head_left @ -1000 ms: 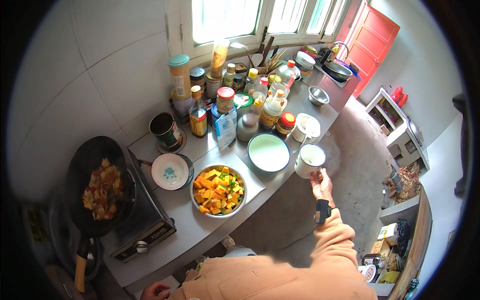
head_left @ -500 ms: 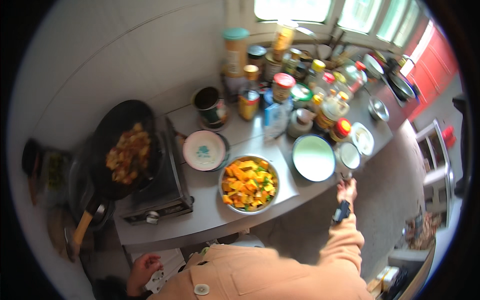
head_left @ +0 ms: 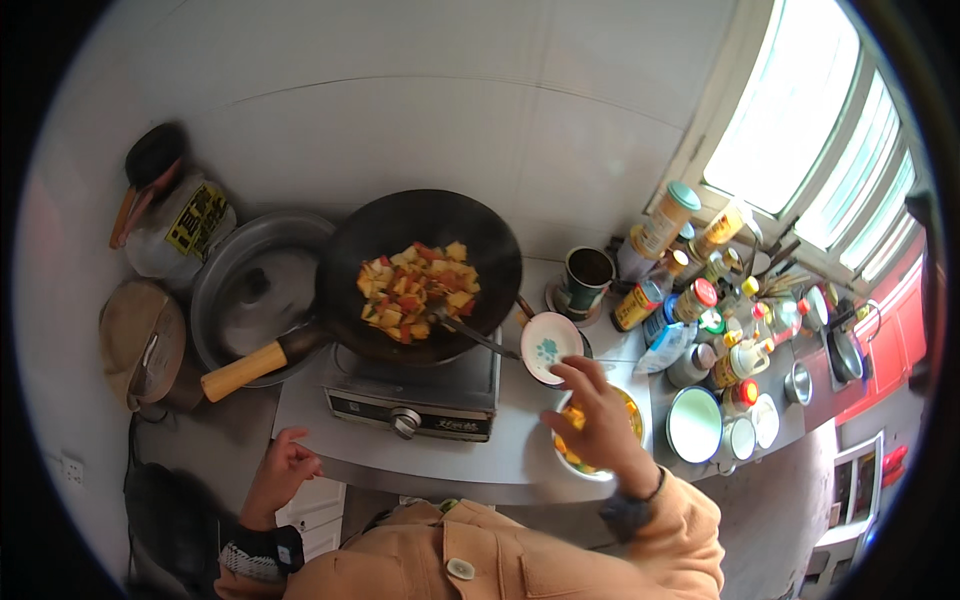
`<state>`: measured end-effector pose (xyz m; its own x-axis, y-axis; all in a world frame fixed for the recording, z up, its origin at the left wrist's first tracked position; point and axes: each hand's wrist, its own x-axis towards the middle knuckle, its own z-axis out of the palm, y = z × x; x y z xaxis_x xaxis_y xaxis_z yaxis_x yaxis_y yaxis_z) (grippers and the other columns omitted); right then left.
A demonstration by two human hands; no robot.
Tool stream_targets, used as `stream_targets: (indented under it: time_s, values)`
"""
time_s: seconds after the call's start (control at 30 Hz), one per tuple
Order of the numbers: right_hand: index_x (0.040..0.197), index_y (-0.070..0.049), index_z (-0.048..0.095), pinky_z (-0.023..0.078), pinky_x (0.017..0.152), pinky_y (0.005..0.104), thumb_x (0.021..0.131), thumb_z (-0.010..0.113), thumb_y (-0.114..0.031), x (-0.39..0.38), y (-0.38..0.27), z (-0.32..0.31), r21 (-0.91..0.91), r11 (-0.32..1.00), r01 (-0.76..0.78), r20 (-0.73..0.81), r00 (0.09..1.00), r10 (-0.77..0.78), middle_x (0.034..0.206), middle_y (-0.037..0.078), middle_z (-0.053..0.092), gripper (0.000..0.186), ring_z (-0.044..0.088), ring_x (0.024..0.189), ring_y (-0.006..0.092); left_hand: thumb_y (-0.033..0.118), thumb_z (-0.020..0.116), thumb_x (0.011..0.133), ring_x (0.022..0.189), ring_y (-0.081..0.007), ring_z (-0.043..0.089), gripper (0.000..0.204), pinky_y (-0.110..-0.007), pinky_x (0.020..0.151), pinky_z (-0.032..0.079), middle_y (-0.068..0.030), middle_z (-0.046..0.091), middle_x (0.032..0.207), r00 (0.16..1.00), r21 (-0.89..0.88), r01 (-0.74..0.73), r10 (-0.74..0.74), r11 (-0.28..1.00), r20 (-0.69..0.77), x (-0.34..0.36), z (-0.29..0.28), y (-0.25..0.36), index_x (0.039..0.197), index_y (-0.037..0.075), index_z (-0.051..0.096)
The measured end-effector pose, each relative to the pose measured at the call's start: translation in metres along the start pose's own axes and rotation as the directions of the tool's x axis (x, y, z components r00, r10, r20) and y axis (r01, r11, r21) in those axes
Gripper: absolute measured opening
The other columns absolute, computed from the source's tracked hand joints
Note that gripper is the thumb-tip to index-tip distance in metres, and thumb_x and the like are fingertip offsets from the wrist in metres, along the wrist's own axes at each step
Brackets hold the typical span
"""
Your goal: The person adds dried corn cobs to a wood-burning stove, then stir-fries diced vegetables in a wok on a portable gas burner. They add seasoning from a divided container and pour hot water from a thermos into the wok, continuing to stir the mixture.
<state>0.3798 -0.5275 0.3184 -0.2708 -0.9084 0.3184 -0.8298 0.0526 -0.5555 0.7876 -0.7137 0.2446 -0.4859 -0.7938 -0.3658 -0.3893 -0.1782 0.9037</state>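
Observation:
My right hand (head_left: 603, 422) is raised over a bowl (head_left: 645, 420) of orange and yellow chunks, hiding much of it. Its fingers are apart, hold nothing, and point toward a small white dish (head_left: 551, 345) with a pink rim and green motif. Whether they touch the dish, I cannot tell. My left hand (head_left: 284, 468) hangs by the counter's front edge, loosely curled and without anything in it. In a black wok (head_left: 400, 215) lie cooked diced pieces (head_left: 415, 290), yellow and reddish. A metal-handled utensil (head_left: 478, 336) rests in the wok, its handle reaching the dish.
Under the wok stands a portable stove (head_left: 410, 395) with a front knob. The wok's wooden handle (head_left: 243, 371) projects over a large metal basin (head_left: 225, 330). Rightward are a dark can (head_left: 588, 275), crowded bottles and jars (head_left: 690, 300), a pale green bowl (head_left: 694, 425) and a white mug (head_left: 738, 440).
My right hand has come leftward from beside the mug to above the chunk-filled bowl. The view has swung left toward the wok. My left hand has stayed low by the counter.

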Motion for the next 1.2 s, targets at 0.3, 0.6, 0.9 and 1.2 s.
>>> stream_targets:
  time_s: [0.3, 0.6, 0.9, 1.2]
  values:
    - [0.102, -0.006, 0.064, 0.054, 0.064, 0.0391, 0.077, 0.064, -0.004, 0.121, -0.049, 0.069, -0.449, 0.825, 0.344, 0.28, 0.931, -0.236, 0.092, 0.009, 0.059, 0.026, 0.064, 0.078, 0.0286, -0.002, 0.059, 0.079, 0.073, -0.0156, 0.062, 0.069, -0.029, 0.07, 0.053, -0.0116, 0.06, 0.098, 0.921, -0.448, -0.375, 0.27, 0.811, -0.282, 0.011, -0.085, 0.015, 0.142, 0.009, 0.032]
    - [0.095, -0.017, 0.07, 0.053, 0.068, 0.0426, 0.077, 0.057, -0.008, 0.176, -0.074, 0.009, -0.74, 0.668, 0.079, 0.231, 0.962, 0.143, 0.087, 0.006, 0.063, 0.023, 0.066, 0.084, 0.0296, -0.003, 0.064, 0.077, 0.072, -0.0125, 0.057, 0.053, -0.027, 0.066, 0.051, -0.0072, 0.057, 0.097, 0.915, -0.43, -0.404, 0.355, 0.807, -0.193, 0.043, -0.093, 0.027, 0.127, 0.004, 0.048]
    - [0.103, -0.018, 0.071, 0.051, 0.078, 0.0439, 0.086, 0.06, -0.023, 0.231, -0.034, 0.068, -0.442, 0.892, 0.093, 0.324, 0.944, 0.062, 0.098, 0.009, 0.067, 0.02, 0.064, 0.091, 0.0332, 0.013, 0.076, 0.077, 0.087, -0.0107, 0.055, 0.049, -0.025, 0.079, 0.046, -0.0043, 0.058, 0.099, 0.876, -0.265, -0.457, 0.377, 0.849, -0.302, 0.025, -0.078, 0.027, 0.118, 0.0, 0.054]
    - [0.097, -0.011, 0.071, 0.052, 0.073, 0.043, 0.088, 0.059, -0.022, 0.209, -0.051, 0.0, -0.646, 0.763, -0.021, 0.506, 0.737, 0.449, 0.084, 0.013, 0.068, 0.019, 0.066, 0.085, 0.0346, 0.013, 0.076, 0.077, 0.087, -0.0103, 0.055, 0.048, -0.025, 0.078, 0.045, -0.0051, 0.059, 0.1, 0.876, -0.264, -0.462, 0.388, 0.847, -0.287, 0.023, -0.075, 0.019, 0.117, -0.001, 0.054]
